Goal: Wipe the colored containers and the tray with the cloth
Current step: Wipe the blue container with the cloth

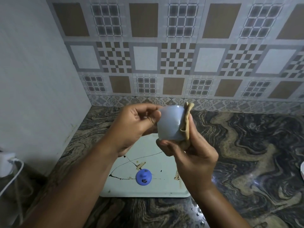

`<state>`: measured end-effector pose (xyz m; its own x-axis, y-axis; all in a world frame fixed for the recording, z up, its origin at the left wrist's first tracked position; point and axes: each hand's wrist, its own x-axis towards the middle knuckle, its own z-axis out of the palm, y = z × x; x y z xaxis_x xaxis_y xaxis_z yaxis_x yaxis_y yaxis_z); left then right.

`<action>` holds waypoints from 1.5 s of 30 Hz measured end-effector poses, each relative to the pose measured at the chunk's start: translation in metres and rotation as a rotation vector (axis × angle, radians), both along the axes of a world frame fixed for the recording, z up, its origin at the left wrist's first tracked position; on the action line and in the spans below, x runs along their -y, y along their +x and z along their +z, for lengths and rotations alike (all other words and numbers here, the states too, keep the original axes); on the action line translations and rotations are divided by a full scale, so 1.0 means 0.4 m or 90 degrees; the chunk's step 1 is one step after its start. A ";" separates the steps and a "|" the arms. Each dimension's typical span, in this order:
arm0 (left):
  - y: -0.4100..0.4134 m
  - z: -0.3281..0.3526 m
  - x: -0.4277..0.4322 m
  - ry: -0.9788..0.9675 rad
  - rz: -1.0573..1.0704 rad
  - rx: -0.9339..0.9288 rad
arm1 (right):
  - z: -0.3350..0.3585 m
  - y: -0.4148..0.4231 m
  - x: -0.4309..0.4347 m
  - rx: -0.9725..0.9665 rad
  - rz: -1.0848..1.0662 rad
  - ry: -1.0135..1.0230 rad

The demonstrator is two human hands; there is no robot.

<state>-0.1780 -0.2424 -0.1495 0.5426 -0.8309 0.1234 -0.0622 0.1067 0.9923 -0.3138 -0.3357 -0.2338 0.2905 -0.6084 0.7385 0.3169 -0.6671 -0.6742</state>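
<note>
Nearest, below both hands: white tray flat on the counter, w/ thin dark streaks across it and a brown smear mid-tray. More brown at the tray's R edge, just under the R wrist. Small blue container sits on the tray below the L hand, domed side up w/ a knob on top and dark marks on it. Can't tell if it's a lid or an upturned pot; inside not visible.

R hand, above the tray: clamped. Thumb is under the pale blue cup, fingers upright behind the tan cloth, so the folded cloth is squeezed btwn fingers and the cup's R side. Cloth's top edge sticks up past the cup.

L hand, left of the cup: fingers curled, thumb and fingertips closed on the cup's L edge. Bit blurred, so exact contact is hard to read.

Cup is in the air btwn the two hands, over the tray's far end, touching neither tray nor counter. Its opening isn't visible, so contents unknown.

Far L of the hands, low: white object w/ a white cable. Behind the hands: patterned tile wall.
</note>
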 end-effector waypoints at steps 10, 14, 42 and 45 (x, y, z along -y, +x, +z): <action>-0.019 0.032 -0.004 -0.004 0.041 0.104 | 0.028 0.010 -0.010 0.005 -0.021 -0.002; -0.004 0.026 0.000 0.029 0.063 0.046 | 0.040 0.013 -0.021 0.056 0.043 0.120; 0.018 -0.048 0.034 0.040 0.263 0.271 | -0.061 0.022 0.025 -0.153 -0.045 -0.204; 0.040 -0.084 0.046 0.048 0.280 0.307 | -0.122 0.029 0.032 -0.181 -0.018 -0.156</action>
